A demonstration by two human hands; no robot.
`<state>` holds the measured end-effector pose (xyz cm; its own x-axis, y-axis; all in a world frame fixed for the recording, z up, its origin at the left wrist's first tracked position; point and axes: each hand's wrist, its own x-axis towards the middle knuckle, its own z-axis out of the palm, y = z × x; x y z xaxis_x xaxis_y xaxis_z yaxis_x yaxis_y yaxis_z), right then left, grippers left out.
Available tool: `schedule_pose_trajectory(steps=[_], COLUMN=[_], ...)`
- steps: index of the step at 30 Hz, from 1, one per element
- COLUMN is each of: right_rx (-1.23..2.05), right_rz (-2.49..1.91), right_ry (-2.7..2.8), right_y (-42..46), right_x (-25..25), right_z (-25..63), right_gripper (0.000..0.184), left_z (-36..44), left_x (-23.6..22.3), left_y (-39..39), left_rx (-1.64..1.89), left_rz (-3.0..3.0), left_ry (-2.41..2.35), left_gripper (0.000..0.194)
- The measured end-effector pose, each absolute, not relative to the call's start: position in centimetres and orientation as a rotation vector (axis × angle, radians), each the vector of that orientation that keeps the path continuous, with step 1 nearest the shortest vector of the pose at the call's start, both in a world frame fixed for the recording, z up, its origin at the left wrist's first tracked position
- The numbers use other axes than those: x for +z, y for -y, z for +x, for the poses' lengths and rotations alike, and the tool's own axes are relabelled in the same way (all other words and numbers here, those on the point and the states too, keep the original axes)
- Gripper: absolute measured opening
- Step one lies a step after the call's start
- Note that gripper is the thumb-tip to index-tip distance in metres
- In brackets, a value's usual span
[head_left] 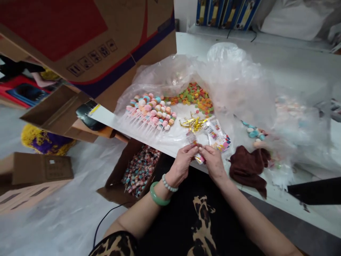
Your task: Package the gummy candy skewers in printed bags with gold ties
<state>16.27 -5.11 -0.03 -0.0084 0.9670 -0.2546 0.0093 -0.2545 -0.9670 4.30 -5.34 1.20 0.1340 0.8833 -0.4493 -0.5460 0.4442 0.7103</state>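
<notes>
Near the table's front edge, my left hand (pixel 184 161) and my right hand (pixel 214 163) are close together, fingertips pinched on a small printed plastic bag (pixel 191 138). Its lower end shows below my fingers, and I cannot make out what is inside. Just beyond lie more printed bags (pixel 214 132) in a small stack and a loose heap of gold twist ties (pixel 195 123). To the left, candy skewers (pixel 153 111) with pastel balls on white sticks lie in a row on clear plastic. Behind them is a pile of orange, green and red gummy rings (pixel 194 95).
A big cardboard box (pixel 119 71) stands at the back left. Below the table edge, an open carton (pixel 119 170) holds many wrapped candies. Crumpled clear plastic bags (pixel 239 81) and a brown cloth (pixel 247 165) lie to the right. At far left another person's arm (pixel 39 79) shows.
</notes>
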Motion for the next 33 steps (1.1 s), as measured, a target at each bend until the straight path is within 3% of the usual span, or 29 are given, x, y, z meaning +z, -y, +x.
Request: schedule_pose_trajectory(steps=[4,7,11,16,23,33], right_rx=[1.573,1.575,1.686,1.729,1.618,1.472], right_rz=[-1.314,-1.352,-1.513,-1.566,-1.471,-1.453], right_ry=[1.274,1.342,1.102,0.801,0.771,1.113], right_y=[3.4,1.0,-1.9,-3.7,-2.9,0.4], right_x=[0.1,0.1,0.1,0.2,0.4,0.2], right_z=[12.0,8.7,3.4,-0.4,2.0,11.2], right_gripper=[0.034,0.021,0.010,0.016,0.010,0.012], left_z=[-0.4,-5.0,-9.1,-9.6,-9.4,-8.1], left_x=[-0.1,-0.7,-1.0,-1.2,-1.8,-0.2], left_y=[5.6,5.7,6.1,6.5,6.4,6.3], left_rx=[1.282,1.427,1.519,1.570,1.452,1.308], left_rz=[0.286,0.218,0.089,0.095,0.089,0.221], left_ry=[-1.051,-1.125,-1.131,-1.068,-1.177,-1.088], left_gripper=[0.030,0.029,0.028,0.037,0.021,0.023])
